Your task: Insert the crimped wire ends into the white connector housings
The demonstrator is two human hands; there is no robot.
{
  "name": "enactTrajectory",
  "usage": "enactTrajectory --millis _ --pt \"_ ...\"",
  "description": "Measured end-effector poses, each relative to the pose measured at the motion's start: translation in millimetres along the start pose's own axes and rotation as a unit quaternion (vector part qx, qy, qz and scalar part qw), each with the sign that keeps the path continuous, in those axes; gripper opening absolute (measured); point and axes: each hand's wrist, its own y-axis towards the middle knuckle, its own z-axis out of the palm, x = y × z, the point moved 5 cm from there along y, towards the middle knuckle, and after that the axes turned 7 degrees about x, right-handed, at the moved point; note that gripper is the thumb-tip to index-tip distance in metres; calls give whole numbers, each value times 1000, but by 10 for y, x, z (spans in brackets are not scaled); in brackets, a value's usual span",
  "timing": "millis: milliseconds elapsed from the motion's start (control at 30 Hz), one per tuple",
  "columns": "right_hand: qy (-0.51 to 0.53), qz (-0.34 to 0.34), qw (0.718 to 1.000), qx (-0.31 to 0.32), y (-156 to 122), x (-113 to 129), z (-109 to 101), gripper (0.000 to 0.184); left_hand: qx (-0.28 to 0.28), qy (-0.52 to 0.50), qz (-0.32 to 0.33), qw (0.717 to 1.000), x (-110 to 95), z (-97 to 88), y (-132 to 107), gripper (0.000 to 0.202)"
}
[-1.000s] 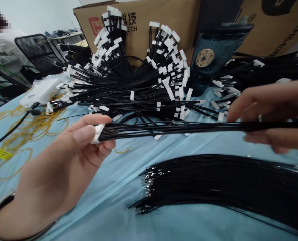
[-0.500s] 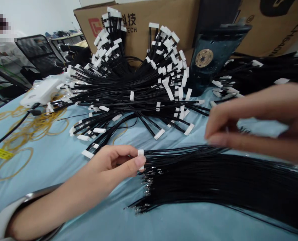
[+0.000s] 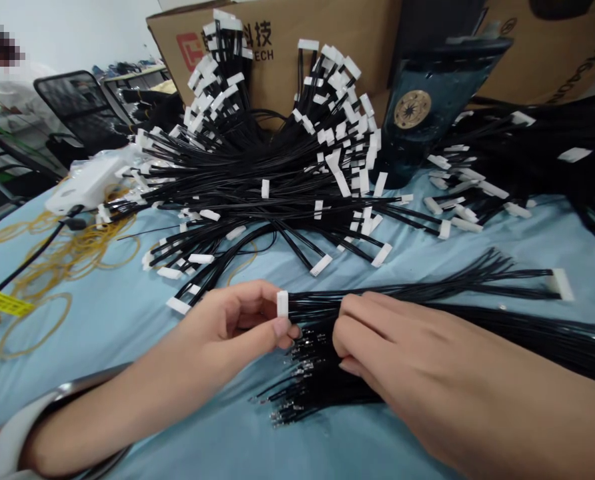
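Observation:
My left hand (image 3: 250,320) pinches a small white connector housing (image 3: 282,305) between thumb and fingers. Black wires (image 3: 312,303) run from it to the right, some ending in a second white connector (image 3: 561,285), others loose at the far end. Below the connector lies a thick bundle of loose black wires (image 3: 327,387) with shiny metal terminals (image 3: 297,367) at their left ends. My right hand (image 3: 392,360) is over this bundle, its fingers curled together beside the terminals. Whatever its fingertips hold is hidden.
A big heap of black cables with white connectors (image 3: 257,160) lies behind my hands. A blue tumbler (image 3: 417,113) and cardboard boxes (image 3: 302,40) stand at the back. More cables (image 3: 532,153) are at right, yellow rubber bands (image 3: 72,247) at left. A person (image 3: 22,87) is far left.
My right hand has come left and down from the right side onto the loose wires, uncovering the far connector. My left hand keeps its hold, the white connector now turned slightly.

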Motion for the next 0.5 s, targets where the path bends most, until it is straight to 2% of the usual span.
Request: enactTrajectory --millis 100,167,300,400,500 --pt "81 40 996 3 -5 -55 -6 29 -16 -1 -11 1000 19 -18 -25 7" --pt "148 83 985 33 -10 -114 24 24 -29 5 -14 999 16 -27 -41 7" --pt "260 160 948 94 17 -213 59 25 -29 34 -3 999 -29 -11 -45 12" --pt "325 218 916 91 51 -272 37 22 -39 51 0 998 -47 -3 -38 10" --pt "355 250 896 89 71 -310 37 22 -52 74 7 996 -46 -10 -39 10"
